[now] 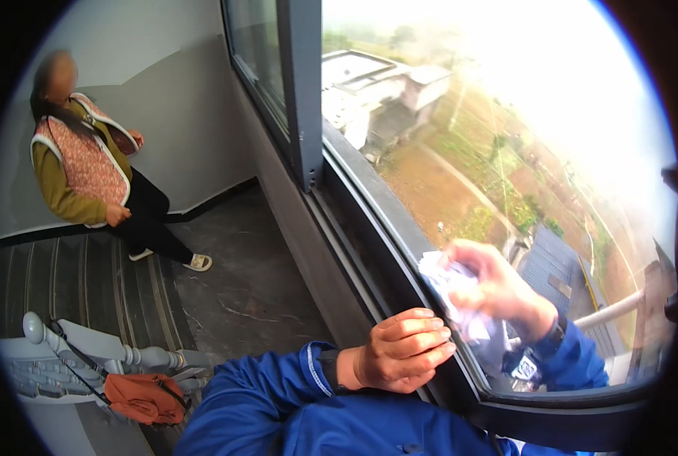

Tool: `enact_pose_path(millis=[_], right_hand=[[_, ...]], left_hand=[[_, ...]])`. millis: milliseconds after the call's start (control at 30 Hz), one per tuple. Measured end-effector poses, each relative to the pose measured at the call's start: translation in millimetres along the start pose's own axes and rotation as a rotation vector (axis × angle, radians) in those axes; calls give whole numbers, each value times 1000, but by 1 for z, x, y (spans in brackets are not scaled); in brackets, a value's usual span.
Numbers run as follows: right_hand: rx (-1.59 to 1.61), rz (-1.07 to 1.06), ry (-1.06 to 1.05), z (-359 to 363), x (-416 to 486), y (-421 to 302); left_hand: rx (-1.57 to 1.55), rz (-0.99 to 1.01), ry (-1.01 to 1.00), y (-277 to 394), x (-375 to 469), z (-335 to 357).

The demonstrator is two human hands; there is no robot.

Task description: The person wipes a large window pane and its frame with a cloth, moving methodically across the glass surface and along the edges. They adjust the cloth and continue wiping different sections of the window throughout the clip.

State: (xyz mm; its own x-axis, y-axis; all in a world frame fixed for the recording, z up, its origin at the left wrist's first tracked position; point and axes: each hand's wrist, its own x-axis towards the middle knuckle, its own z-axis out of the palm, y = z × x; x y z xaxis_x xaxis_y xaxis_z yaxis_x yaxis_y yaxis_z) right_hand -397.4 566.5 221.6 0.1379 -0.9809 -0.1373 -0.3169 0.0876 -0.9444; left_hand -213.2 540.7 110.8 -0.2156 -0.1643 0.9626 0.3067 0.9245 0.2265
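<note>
My left hand (404, 350) is at the dark metal window frame (396, 256), its fingers bent and their tips against the edge beside the glass. My right hand (495, 285) holds a crumpled white cloth or paper (458, 285) by the window pane (566, 370). The blue sleeve (572, 356) of that arm is cut off by the lower frame, so the arm appears to be beyond the glass. The right hand is slightly blurred. Some pale shapes below the cloth may be reflections in the pane.
A person (82, 159) in a patterned vest stands by the grey wall (202, 102). Dark stairs (82, 285) run beside a grey baluster railing (82, 353), where an orange bag (145, 399) hangs. A sliding sash (302, 91) stands left of the opening. Far below outside are buildings (373, 85).
</note>
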Motion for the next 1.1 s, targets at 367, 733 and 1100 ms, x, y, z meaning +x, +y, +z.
enact_pose_path(millis=[367, 733, 1100], right_hand=[[-277, -109, 63, -4, 81, -4], [-362, 138, -92, 4, 103, -30], [-355, 256, -285, -1, -47, -20]], left_hand=[[53, -13, -7, 1, -6, 2], [111, 30, -13, 2, -13, -11], [66, 68, -48, 4, -10, -5]])
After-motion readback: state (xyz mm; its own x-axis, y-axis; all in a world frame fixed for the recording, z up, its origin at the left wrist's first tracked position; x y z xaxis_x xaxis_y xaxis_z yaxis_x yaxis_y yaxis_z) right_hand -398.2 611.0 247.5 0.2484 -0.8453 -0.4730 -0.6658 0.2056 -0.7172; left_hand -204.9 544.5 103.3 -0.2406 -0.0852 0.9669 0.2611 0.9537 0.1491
